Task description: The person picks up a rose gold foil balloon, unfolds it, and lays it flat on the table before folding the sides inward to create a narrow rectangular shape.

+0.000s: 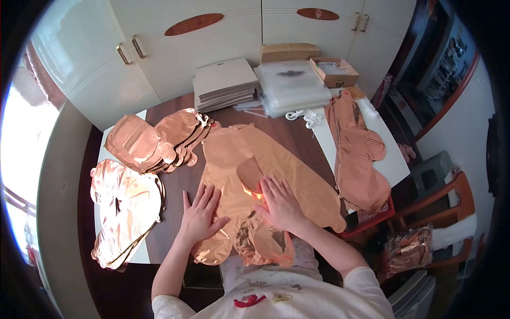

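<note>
A large rose-gold foil balloon [297, 183], uninflated, lies across the middle of the table, its near end folded and crumpled over the table's front edge. My left hand [202, 215] rests flat on its left side with the fingers spread. On the balloon's middle, beside a small opening or folded flap [249, 174], my right hand [281, 204] lies palm down, fingers stretched out. Neither hand grips anything that I can see. What lies under the palms is hidden.
Flat foil balloons [133, 141] are stacked at the left, with shinier ones [127, 207] nearer me. More balloons [356, 154] lie at the right. Behind stand grey cards [226, 82], clear plastic bags [292, 90] and a small box [334, 74]. A wooden chair [462, 196] is at the right.
</note>
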Action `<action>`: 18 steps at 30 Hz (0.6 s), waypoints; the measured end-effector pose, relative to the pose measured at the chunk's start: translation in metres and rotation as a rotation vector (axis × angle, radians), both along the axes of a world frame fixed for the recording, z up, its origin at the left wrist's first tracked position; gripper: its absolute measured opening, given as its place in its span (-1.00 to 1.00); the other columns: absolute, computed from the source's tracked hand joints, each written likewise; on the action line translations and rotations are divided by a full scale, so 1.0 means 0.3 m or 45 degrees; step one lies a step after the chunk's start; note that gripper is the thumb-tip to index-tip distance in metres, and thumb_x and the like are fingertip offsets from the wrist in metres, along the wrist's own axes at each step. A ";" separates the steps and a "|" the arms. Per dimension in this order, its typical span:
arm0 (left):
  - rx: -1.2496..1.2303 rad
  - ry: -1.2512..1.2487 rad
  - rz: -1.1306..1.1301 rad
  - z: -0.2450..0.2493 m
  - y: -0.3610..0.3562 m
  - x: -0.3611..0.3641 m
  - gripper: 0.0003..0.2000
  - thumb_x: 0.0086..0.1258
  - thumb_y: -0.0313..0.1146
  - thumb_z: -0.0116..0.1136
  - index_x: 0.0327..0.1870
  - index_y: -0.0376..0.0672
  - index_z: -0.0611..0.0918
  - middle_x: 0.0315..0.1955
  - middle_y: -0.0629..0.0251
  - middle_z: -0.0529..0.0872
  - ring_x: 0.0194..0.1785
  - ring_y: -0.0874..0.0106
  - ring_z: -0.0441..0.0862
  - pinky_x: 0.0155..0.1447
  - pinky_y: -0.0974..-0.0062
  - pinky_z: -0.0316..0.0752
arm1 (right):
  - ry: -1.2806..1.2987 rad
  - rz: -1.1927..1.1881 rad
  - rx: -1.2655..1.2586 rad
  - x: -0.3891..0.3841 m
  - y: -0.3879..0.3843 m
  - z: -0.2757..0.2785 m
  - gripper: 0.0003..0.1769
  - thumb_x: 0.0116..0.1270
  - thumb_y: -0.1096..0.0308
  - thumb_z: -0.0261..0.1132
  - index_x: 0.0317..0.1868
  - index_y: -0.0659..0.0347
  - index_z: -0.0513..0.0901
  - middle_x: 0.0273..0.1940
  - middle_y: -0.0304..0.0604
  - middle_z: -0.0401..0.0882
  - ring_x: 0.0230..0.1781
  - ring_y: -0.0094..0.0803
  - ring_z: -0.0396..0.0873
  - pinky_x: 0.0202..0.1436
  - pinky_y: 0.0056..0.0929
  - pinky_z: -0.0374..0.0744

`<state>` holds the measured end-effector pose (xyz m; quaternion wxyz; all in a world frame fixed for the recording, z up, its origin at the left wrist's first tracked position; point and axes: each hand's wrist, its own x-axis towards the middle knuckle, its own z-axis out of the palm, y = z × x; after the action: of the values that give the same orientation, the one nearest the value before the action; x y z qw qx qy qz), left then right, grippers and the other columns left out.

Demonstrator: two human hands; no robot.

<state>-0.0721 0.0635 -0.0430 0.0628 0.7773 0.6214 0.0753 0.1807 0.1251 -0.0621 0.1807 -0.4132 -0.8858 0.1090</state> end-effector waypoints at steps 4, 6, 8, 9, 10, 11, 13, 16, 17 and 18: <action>-0.013 0.026 -0.018 0.012 0.007 0.005 -0.21 0.21 0.20 0.12 0.40 -0.09 0.31 0.40 0.16 0.27 0.50 0.12 0.09 0.38 -0.38 -0.19 | -0.062 -0.003 0.038 0.010 0.001 -0.003 -0.15 0.35 -0.12 0.11 0.36 0.46 0.19 0.38 0.20 0.17 0.45 0.02 0.10 0.46 0.03 0.08; -0.015 0.033 -0.037 0.019 0.014 0.005 -0.22 0.21 0.20 0.11 0.39 -0.08 0.32 0.39 0.20 0.28 0.49 0.12 0.11 0.36 -0.41 -0.18 | -0.069 0.013 0.048 0.009 -0.002 -0.007 -0.14 0.36 -0.14 0.09 0.37 0.46 0.18 0.39 0.20 0.16 0.46 0.03 0.08 0.47 0.03 0.07; -0.027 0.037 -0.057 0.024 0.022 0.006 -0.23 0.22 0.19 0.11 0.39 -0.07 0.32 0.39 0.23 0.29 0.49 0.12 0.11 0.36 -0.42 -0.18 | -0.081 0.035 0.060 0.005 -0.004 -0.014 -0.13 0.35 -0.15 0.08 0.37 0.46 0.18 0.40 0.20 0.15 0.47 0.03 0.06 0.47 0.03 0.06; -0.026 0.035 -0.058 0.025 0.023 0.007 -0.23 0.22 0.19 0.11 0.39 -0.07 0.32 0.39 0.24 0.29 0.49 0.12 0.11 0.36 -0.42 -0.18 | -0.089 0.053 0.054 0.002 -0.005 -0.014 -0.13 0.35 -0.16 0.08 0.36 0.45 0.19 0.40 0.20 0.14 0.48 0.01 0.04 0.47 0.03 0.05; -0.024 0.033 -0.063 0.025 0.026 0.008 -0.23 0.22 0.19 0.12 0.40 -0.07 0.32 0.39 0.24 0.29 0.49 0.12 0.11 0.36 -0.42 -0.18 | -0.096 0.068 0.047 -0.002 -0.007 -0.012 -0.13 0.35 -0.16 0.09 0.36 0.45 0.19 0.40 0.19 0.14 0.48 0.00 0.03 0.47 0.03 0.05; -0.022 0.031 -0.069 0.026 0.028 0.010 -0.23 0.22 0.19 0.12 0.40 -0.06 0.32 0.39 0.24 0.29 0.49 0.12 0.11 0.36 -0.42 -0.18 | -0.103 0.080 0.041 -0.004 -0.009 -0.010 -0.13 0.34 -0.17 0.09 0.36 0.45 0.20 0.41 0.19 0.13 0.49 -0.01 0.02 0.47 0.03 0.04; -0.026 0.019 -0.066 0.026 0.030 0.011 -0.23 0.21 0.19 0.12 0.40 -0.06 0.32 0.39 0.25 0.29 0.49 0.12 0.11 0.36 -0.43 -0.18 | -0.101 0.103 0.049 -0.007 -0.012 -0.004 -0.13 0.34 -0.19 0.08 0.36 0.43 0.21 0.41 0.17 0.13 0.50 -0.03 0.00 0.48 0.04 0.03; -0.035 0.034 -0.066 0.034 0.027 0.012 -0.22 0.22 0.20 0.12 0.39 -0.08 0.32 0.39 0.22 0.29 0.49 0.11 0.11 0.37 -0.40 -0.19 | -0.100 0.119 0.053 -0.009 -0.015 -0.003 -0.13 0.33 -0.21 0.07 0.37 0.39 0.23 0.42 0.15 0.13 0.50 -0.05 -0.01 0.48 0.05 0.00; -0.036 0.043 -0.067 0.037 0.030 0.013 -0.22 0.23 0.21 0.11 0.39 -0.09 0.32 0.39 0.21 0.29 0.49 0.11 0.11 0.38 -0.38 -0.19 | -0.101 0.121 0.055 -0.009 -0.016 -0.003 -0.13 0.33 -0.22 0.07 0.37 0.38 0.24 0.42 0.15 0.13 0.50 -0.06 -0.01 0.48 0.05 -0.01; 0.011 0.035 -0.072 0.037 0.037 0.017 -0.22 0.23 0.21 0.10 0.39 -0.12 0.32 0.39 0.18 0.29 0.49 0.11 0.12 0.40 -0.35 -0.19 | -0.105 0.117 0.057 -0.009 -0.016 -0.003 -0.13 0.33 -0.22 0.07 0.37 0.37 0.24 0.42 0.13 0.13 0.50 -0.06 -0.01 0.49 0.05 -0.02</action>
<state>-0.0671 0.0746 -0.0319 0.0527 0.7959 0.5995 0.0654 0.1780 0.1203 -0.0630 0.1482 -0.3722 -0.9127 0.0803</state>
